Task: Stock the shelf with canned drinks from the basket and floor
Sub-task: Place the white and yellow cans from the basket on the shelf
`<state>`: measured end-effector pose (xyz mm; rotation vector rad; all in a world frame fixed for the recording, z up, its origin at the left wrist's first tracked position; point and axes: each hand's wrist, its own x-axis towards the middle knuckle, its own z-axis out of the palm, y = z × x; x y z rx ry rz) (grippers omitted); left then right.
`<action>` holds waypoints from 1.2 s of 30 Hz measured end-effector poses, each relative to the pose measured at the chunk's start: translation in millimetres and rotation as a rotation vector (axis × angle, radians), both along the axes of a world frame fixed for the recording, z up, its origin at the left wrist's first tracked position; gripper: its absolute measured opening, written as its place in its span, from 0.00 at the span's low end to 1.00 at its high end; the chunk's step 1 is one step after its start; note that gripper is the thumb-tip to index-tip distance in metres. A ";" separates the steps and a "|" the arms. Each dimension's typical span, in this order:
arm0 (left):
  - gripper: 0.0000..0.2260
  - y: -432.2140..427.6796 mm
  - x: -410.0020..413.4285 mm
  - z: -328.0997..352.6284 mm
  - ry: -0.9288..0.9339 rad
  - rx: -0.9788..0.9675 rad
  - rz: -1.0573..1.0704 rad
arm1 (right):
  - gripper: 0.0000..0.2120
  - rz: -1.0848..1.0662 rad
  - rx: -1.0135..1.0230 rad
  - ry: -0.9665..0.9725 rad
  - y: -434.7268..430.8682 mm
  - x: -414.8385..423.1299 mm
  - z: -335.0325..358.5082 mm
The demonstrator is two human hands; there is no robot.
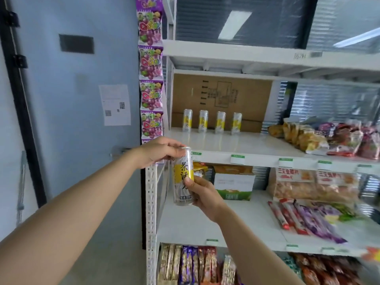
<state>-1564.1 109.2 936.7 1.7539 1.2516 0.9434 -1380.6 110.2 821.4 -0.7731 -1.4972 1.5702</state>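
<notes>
A tall silver-and-yellow drink can [183, 173] is upright in front of the white shelf unit's left post. My left hand [159, 151] grips its top rim, and my right hand [202, 194] holds its lower half from the right. On the shelf board [236, 144] above stand several matching cans [211, 121] in a row against a cardboard sheet. No basket or floor stock is in view.
Snack bags [320, 138] crowd the right half of the same board. Lower boards hold a green-and-white box [233, 185], packets and stick snacks. A strip of purple candy bags [151, 79] hangs on the left post. A blue wall is to the left.
</notes>
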 end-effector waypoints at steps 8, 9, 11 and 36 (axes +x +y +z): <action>0.12 86.2 37.5 26.1 0.078 0.071 -0.102 | 0.22 -0.166 0.112 -0.027 65.3 28.9 18.8; 0.12 99.8 37.3 29.0 0.082 0.089 -0.103 | 0.19 -0.180 0.129 -0.024 75.4 28.4 20.6; 0.13 127.7 35.6 36.6 0.105 0.132 -0.104 | 0.15 -0.215 0.177 -0.034 98.5 24.9 25.4; 0.28 337.7 5.0 63.0 0.447 0.211 0.033 | 0.12 -0.457 0.291 -0.451 337.2 -37.3 53.9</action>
